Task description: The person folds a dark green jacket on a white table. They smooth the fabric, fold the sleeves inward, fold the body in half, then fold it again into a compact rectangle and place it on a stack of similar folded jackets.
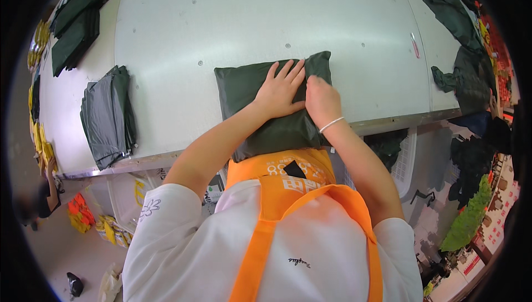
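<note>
A dark green folded piece of thin, slightly shiny fabric [244, 91] lies at the table's front edge, its near side hanging a little over toward my orange apron. My left hand [281, 91] rests flat on top of it with the fingers spread. Beside it, my right hand [322, 101] is closed at the right part of the fabric, where a narrow strip is folded along the side. What the right fingertips grip is partly hidden by the hand itself. The fabric's far right corner sticks up just beyond my right hand.
A stack of folded dark green pieces [108, 116] lies at the left, with more dark bundles [77, 38] farther back. Loose dark fabric [471, 80] and a thin red-and-white item [414, 46] are at the right. White crates [406, 163] stand under the table. Another person's arm [52, 185] shows at far left.
</note>
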### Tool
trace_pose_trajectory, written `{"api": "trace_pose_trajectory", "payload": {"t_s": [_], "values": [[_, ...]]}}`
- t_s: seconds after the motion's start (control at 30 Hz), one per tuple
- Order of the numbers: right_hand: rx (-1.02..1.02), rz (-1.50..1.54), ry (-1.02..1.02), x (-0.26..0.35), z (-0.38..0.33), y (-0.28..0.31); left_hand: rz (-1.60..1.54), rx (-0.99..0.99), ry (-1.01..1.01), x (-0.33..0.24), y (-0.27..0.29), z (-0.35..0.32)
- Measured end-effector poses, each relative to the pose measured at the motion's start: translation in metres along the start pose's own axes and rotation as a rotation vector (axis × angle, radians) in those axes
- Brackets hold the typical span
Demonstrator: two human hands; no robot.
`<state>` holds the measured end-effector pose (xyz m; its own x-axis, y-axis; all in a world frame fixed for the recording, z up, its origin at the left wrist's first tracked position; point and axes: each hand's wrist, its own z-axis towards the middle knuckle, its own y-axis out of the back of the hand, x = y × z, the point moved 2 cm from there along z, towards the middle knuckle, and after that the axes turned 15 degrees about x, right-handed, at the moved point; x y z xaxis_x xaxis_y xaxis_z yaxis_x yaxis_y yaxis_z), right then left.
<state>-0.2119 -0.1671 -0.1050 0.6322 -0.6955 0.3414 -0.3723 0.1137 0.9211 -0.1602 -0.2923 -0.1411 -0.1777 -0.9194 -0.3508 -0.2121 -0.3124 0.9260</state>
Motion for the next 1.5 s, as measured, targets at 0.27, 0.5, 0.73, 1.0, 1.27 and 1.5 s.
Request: {"api": "trace_pose_trajectory", "payload": {"t_s": [0.27, 0.5, 0.73, 1.0, 1.27, 1.5], "values": [[0.154, -0.101, 0.008, -0.027, 0.001, -0.007, 0.045, 0.037, 0.023, -0.01, 0.004, 0.011], [0.172, 0.284, 0.082, -0.06, 0.069, 0.017, 0.01, 0.06, 0.069, -0.01, 0.006, 0.016], [0.21, 0.294, 0.041, -0.073, 0.092, -0.013, -0.654, -0.073, -0.024, 0.019, 0.017, 0.036], [0.193, 0.27, 0.083, -0.063, 0.085, -0.002, -0.511, 0.206, 0.554, 0.049, -0.007, 0.091], [0.48, -0.046, 0.316, -0.037, -0.011, 0.038, -0.537, 0.239, 0.638, 0.052, -0.01, 0.099], [0.019, 0.257, 0.117, -0.03, -0.092, 0.001, -0.306, 0.251, 0.448, 0.018, 0.026, 0.077]]}}
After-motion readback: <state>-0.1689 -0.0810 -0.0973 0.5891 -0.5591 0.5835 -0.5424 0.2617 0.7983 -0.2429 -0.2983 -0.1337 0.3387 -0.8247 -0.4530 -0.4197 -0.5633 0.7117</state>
